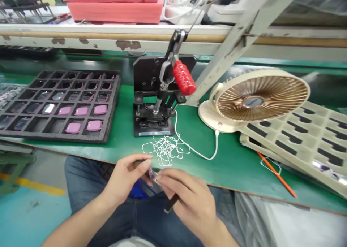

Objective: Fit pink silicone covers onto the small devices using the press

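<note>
My left grip (127, 174) is pinched, thumb against fingers, on a small purple piece (151, 172) with a thin, smooth edge; it is in front of me, above my lap and close to the edge of the desk (123, 113). My right grip (189, 193) is curled around a slim dark tool (171, 203), its rounded, rod-like end poking out below my fingers. My right fingertips meet a pale sliver right beside the purple piece; it is too small for me to tell what it is.

Just beyond my hands, a tangle of thin white loops (166, 151), shaped like rounded squares, lies on the smooth green desk. Behind it stands a black metal press (146, 75) with a glossy, ridged red handle (184, 79). To the left, a dark, grainy foam tray (89, 137) holds rounded-square casings (94, 125), the nearer ones satiny pink-purple. To the right are a cream plastic fan (262, 95) with fine radiating ribs, a beige moulded tray (306, 135) and a straight orange stick (282, 178).
</note>
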`<state>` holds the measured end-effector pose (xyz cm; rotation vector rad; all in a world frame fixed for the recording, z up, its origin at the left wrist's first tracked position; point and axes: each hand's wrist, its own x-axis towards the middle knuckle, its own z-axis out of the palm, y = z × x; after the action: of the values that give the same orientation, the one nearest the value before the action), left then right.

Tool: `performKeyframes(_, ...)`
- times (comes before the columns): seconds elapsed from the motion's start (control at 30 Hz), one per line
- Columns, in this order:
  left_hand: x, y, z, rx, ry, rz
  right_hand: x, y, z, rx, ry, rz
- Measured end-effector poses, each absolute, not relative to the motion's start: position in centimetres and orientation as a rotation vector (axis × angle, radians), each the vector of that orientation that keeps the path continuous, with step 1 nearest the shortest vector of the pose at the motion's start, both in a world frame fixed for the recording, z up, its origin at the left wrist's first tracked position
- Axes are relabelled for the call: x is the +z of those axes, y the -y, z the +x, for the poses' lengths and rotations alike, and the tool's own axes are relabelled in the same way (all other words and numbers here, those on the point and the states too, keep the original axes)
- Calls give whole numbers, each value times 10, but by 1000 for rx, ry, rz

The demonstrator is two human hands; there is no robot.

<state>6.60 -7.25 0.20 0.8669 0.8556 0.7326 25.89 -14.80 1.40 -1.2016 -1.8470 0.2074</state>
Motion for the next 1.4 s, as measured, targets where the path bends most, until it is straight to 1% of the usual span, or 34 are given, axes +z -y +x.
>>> performKeyframes(0.1, -3, 67, 59, 575, -794, 888, 21, 145, 275, 64, 2097, -1088)
performKeyframes(0.23, 1, 64, 57, 398, -737, 899, 37, 139, 285, 55, 2290, -948)
performKeyframes(0.43, 12, 64, 58, 300, -714, 979, 57, 127, 284, 80, 2474, -841)
performKeyframes(0.6, 13, 62, 56, 259, -663, 978, 63, 119, 283, 91, 2538, -784)
performKeyframes(0.67, 13, 62, 56, 225, -614, 937, 61, 116, 282, 169, 2516, -784)
performKeyframes(0.8, 11, 61, 56, 155, -530, 839, 51, 115, 281, 519, 2351, -961)
performKeyframes(0.87, 9, 61, 56, 136, -511, 772, 44, 115, 281, 584, 2320, -981)
performKeyframes(1.03, 6, 61, 56, 125, -494, 688, 33, 117, 285, 495, 2323, -791)
performKeyframes(1.13, 6, 61, 56, 127, -495, 673, 34, 118, 286, 508, 2337, -822)
performKeyframes(1.3, 5, 60, 54, 124, -526, 604, 35, 122, 283, 348, 2397, -913)
performKeyframes(1.4, 4, 61, 55, 133, -547, 578, 27, 126, 280, 323, 2348, -956)
